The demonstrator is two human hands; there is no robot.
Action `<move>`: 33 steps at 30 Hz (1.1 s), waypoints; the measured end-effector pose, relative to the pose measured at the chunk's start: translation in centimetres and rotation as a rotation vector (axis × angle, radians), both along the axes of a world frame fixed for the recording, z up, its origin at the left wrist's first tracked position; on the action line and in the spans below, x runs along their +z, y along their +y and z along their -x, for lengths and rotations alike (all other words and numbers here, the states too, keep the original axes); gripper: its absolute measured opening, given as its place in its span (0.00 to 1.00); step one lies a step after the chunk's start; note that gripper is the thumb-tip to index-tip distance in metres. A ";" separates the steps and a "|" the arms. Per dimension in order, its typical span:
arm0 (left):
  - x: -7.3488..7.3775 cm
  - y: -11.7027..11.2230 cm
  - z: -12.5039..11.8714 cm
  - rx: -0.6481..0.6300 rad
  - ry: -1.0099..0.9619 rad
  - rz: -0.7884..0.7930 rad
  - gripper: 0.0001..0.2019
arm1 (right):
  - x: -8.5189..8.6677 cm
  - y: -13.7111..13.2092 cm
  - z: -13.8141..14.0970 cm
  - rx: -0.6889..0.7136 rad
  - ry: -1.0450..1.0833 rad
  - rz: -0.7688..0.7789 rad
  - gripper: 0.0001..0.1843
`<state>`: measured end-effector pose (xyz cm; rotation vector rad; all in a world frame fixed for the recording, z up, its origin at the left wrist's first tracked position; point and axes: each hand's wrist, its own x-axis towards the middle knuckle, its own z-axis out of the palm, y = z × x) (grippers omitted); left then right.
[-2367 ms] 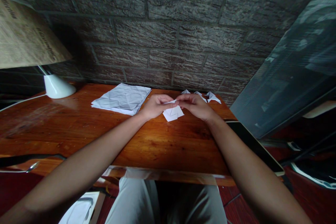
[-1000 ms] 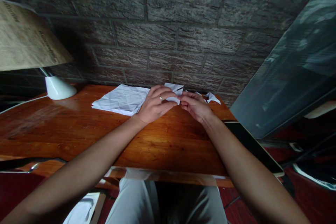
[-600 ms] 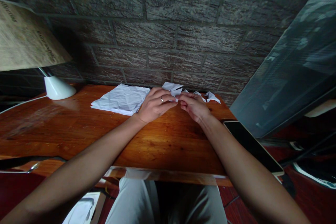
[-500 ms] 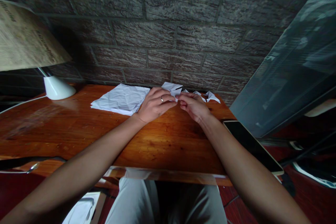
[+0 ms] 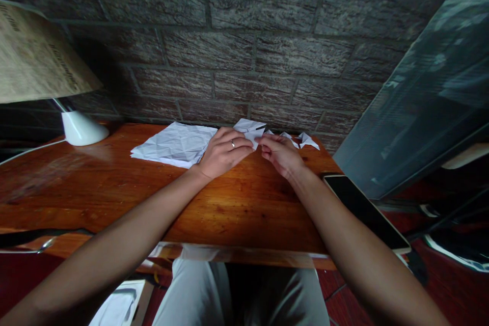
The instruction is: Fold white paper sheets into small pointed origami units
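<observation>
My left hand [image 5: 226, 154], with a ring on one finger, has its bent fingers on a small folded piece of white paper [image 5: 253, 136]. From the other side my right hand [image 5: 281, 154] pinches the edge of that paper between thumb and forefinger. Another white flap of paper [image 5: 244, 124] shows behind my left fingers; whether it belongs to the same piece I cannot tell. Left of my left hand lies a stack of creased white paper sheets [image 5: 171, 143]. Several small folded paper pieces [image 5: 307, 141] sit beyond my right hand, partly hidden by it.
The wooden table [image 5: 229, 209] meets a brick wall [image 5: 267, 51]. A lamp [image 5: 82, 129] stands at the left. A dark-screened tablet [image 5: 364, 211] lies by my right forearm, at the table's right edge. Below, at lower left, is a white box [image 5: 142, 300].
My hands stay nearly in place. The folded paper between them shows slightly more, with my left fingertips drawn a little to the left. The whole view has shifted slightly.
</observation>
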<state>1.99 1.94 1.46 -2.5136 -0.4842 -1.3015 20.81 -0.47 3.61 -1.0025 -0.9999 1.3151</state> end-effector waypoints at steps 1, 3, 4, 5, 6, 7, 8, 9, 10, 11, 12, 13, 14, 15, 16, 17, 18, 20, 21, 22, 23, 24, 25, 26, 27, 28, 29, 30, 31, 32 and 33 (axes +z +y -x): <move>0.1 -0.1 0.0 0.010 -0.018 -0.004 0.09 | 0.0 0.0 0.0 -0.001 0.001 -0.005 0.19; 0.2 -0.2 0.0 0.025 -0.052 -0.012 0.08 | 0.1 0.1 -0.1 -0.001 -0.007 -0.014 0.19; 0.3 -0.2 0.1 0.023 -0.065 -0.020 0.07 | 0.1 0.1 -0.1 0.000 -0.011 -0.018 0.19; 0.4 -0.2 0.1 0.017 -0.075 -0.033 0.06 | 0.1 0.1 0.0 0.001 -0.013 -0.021 0.19; 0.4 -0.2 0.1 0.007 -0.081 -0.046 0.05 | 0.1 0.0 0.0 -0.001 -0.013 -0.022 0.18; 0.5 -0.2 0.1 -0.004 -0.081 -0.057 0.04 | 0.1 -0.1 0.1 -0.001 -0.012 -0.023 0.18; 0.5 -0.2 0.1 -0.013 -0.077 -0.060 0.04 | 0.1 -0.1 0.1 -0.003 -0.012 -0.024 0.18; 0.4 -0.1 0.1 -0.020 -0.070 -0.056 0.04 | 0.1 -0.2 0.2 -0.004 -0.013 -0.025 0.18; 0.4 0.0 0.1 -0.022 -0.058 -0.047 0.04 | 0.1 -0.2 0.2 -0.006 -0.015 -0.027 0.18; 0.3 0.0 0.1 -0.020 -0.041 -0.040 0.05 | 0.1 -0.3 0.3 -0.007 -0.019 -0.029 0.18; 0.3 0.1 0.1 -0.013 -0.021 -0.040 0.05 | 0.0 -0.3 0.3 -0.007 -0.022 -0.031 0.17; 0.2 0.2 0.1 -0.002 0.001 -0.048 0.06 | 0.0 -0.3 0.3 -0.008 -0.022 -0.031 0.17; 0.1 0.2 0.1 0.012 0.023 -0.061 0.06 | 0.0 -0.3 0.3 -0.009 -0.020 -0.029 0.17; 0.1 0.3 0.1 0.025 0.042 -0.076 0.06 | 0.0 -0.3 0.4 -0.010 -0.018 -0.023 0.17; 0.0 0.3 0.1 0.035 0.055 -0.089 0.07 | 0.0 -0.3 0.4 -0.011 -0.017 -0.015 0.17; 0.0 0.3 0.0 0.040 0.062 -0.104 0.07 | -0.1 -0.3 0.5 -0.012 -0.018 -0.007 0.17; 0.0 0.2 0.0 0.040 0.066 -0.118 0.07 | -0.1 -0.3 0.5 -0.013 -0.019 0.000 0.17; 0.0 0.1 -0.2 0.042 0.054 -0.142 0.07 | -0.1 -0.3 0.6 -0.016 -0.019 0.012 0.17; 0.0 0.1 -0.3 0.046 0.045 -0.150 0.07 | -0.1 -0.3 0.7 -0.019 -0.015 0.016 0.17; 0.0 0.0 -0.4 0.051 0.033 -0.154 0.07 | -0.1 -0.3 0.7 -0.023 -0.010 0.019 0.16; 0.0 0.0 -0.4 0.054 0.021 -0.158 0.07 | -0.1 -0.3 0.7 -0.029 -0.004 0.024 0.16; 0.0 0.0 -0.5 0.053 0.010 -0.163 0.06 | -0.1 -0.3 0.7 -0.037 0.000 0.028 0.16; 0.0 -0.1 -0.5 0.049 0.001 -0.171 0.06 | 0.0 -0.3 0.7 -0.043 0.003 0.031 0.16; 0.0 -0.1 -0.5 0.041 -0.005 -0.178 0.05 | 0.0 -0.3 0.7 -0.047 0.004 0.033 0.16; 0.0 -0.1 -0.5 0.032 -0.009 -0.181 0.05 | 0.0 -0.3 0.7 -0.049 0.004 0.035 0.15; 0.0 -0.1 -0.5 0.025 -0.010 -0.181 0.05 | 0.0 -0.3 0.7 -0.050 0.003 0.035 0.15; 0.0 -0.1 -0.5 0.020 -0.007 -0.178 0.05 | -0.1 -0.3 0.7 -0.051 0.001 0.037 0.15; 0.0 -0.1 -0.5 0.019 -0.001 -0.174 0.05 | -0.1 -0.3 0.7 -0.054 -0.001 0.039 0.15; 0.1 -0.1 -0.5 0.020 0.009 -0.170 0.05 | -0.2 -0.3 0.7 -0.060 -0.003 0.043 0.15; 0.1 -0.2 -0.5 0.024 0.018 -0.166 0.06 | -0.3 -0.3 0.7 -0.067 -0.003 0.047 0.14; 0.1 -0.2 -0.6 0.029 0.027 -0.158 0.06 | -0.3 -0.2 0.7 -0.072 -0.002 0.048 0.14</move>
